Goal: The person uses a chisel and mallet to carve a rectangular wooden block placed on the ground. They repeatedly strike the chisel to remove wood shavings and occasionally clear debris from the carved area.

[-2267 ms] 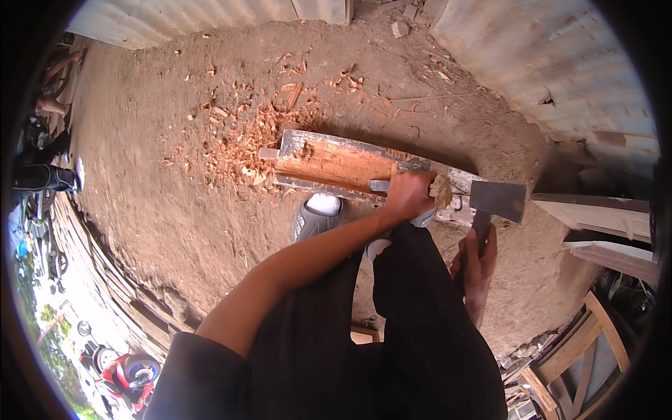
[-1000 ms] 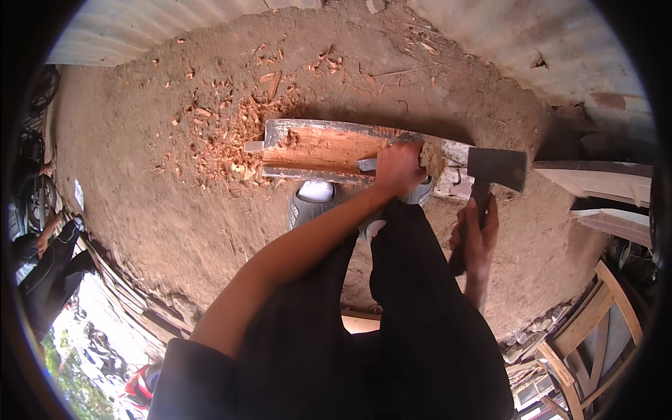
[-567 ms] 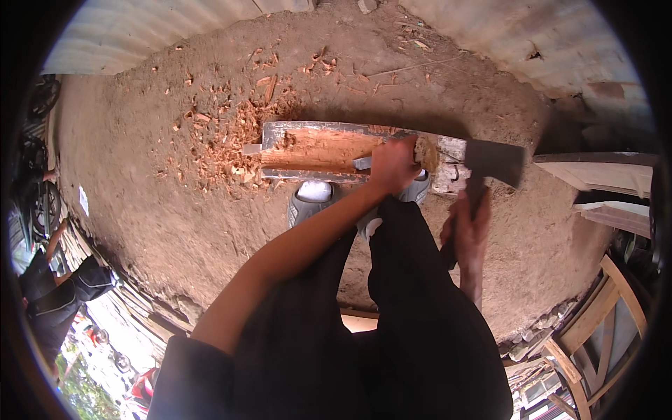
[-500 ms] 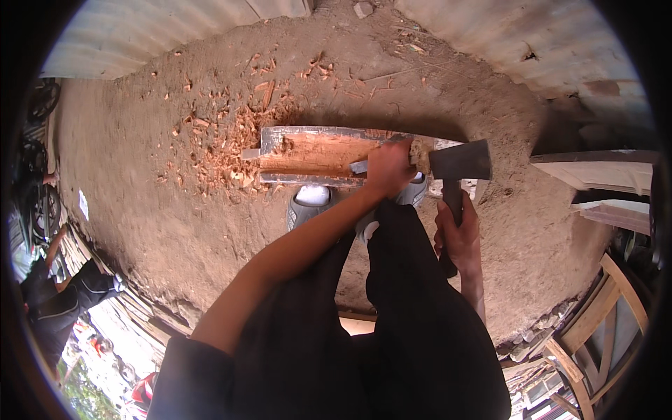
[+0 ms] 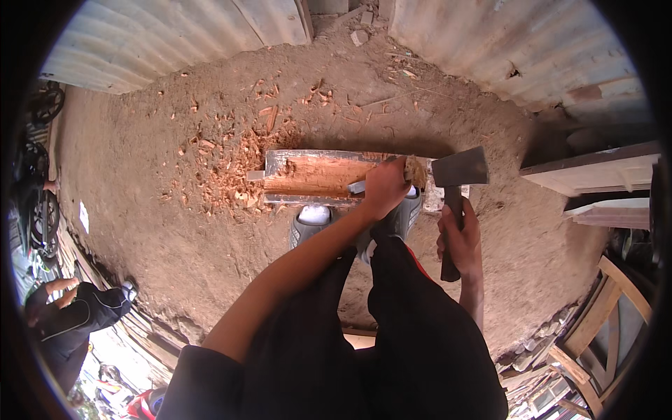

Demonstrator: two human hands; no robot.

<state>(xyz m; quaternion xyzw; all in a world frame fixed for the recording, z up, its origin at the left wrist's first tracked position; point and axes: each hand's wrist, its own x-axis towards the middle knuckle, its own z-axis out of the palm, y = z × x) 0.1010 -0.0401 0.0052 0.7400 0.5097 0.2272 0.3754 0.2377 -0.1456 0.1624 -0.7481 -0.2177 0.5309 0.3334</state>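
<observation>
A hollowed wooden trough (image 5: 318, 180) with a dark outer skin and reddish inside lies crosswise on the dirt in front of my feet. My left hand (image 5: 385, 187) is closed around a chisel, its grey metal blade (image 5: 357, 187) resting inside the trough toward the right end. A rough tan end, perhaps the chisel's handle, shows beside my knuckles. My right hand (image 5: 462, 238) grips the dark handle of a hatchet, holding it upright just right of the trough. The broad hatchet head (image 5: 460, 168) is raised close to my left hand, apart from it.
Wood chips (image 5: 234, 171) are scattered left of and beyond the trough. Corrugated metal sheets (image 5: 189, 42) stand at the back. A wooden panel (image 5: 595, 171) lies at right, a wooden frame (image 5: 602, 336) at lower right. Another person (image 5: 80, 311) is at far left near motorbike wheels.
The view has tilted, so the trough sits lower in the picture. The hatchet head stays raised, slightly shifted against the trough. The left hand keeps its place on the chisel.
</observation>
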